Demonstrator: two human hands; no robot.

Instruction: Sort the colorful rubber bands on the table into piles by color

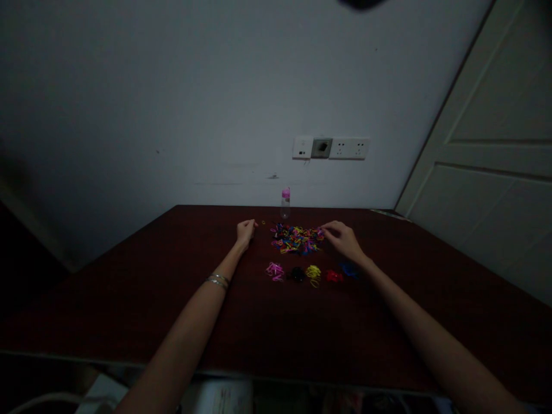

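Note:
A mixed heap of small coloured rubber bands (296, 239) lies on the dark red table. At the heap's right edge, my right hand (342, 238) has thumb and fingers pinched together on what looks like a pinkish rubber band (321, 231). My left hand (245, 232) rests closed on the table left of the heap; anything inside it is hidden. Nearer to me, sorted bands lie in a row: pink bands (275, 271), black bands (297, 274), yellow bands (313, 274), red bands (334, 276) and blue bands (349, 269), the last partly beside my right wrist.
A clear bottle with a pink top (285, 204) stands behind the heap near the wall. One loose yellowish band (263, 222) lies near my left hand. Wall sockets (348, 149) are above the table (150, 299), and a white door (487, 149) is on the right.

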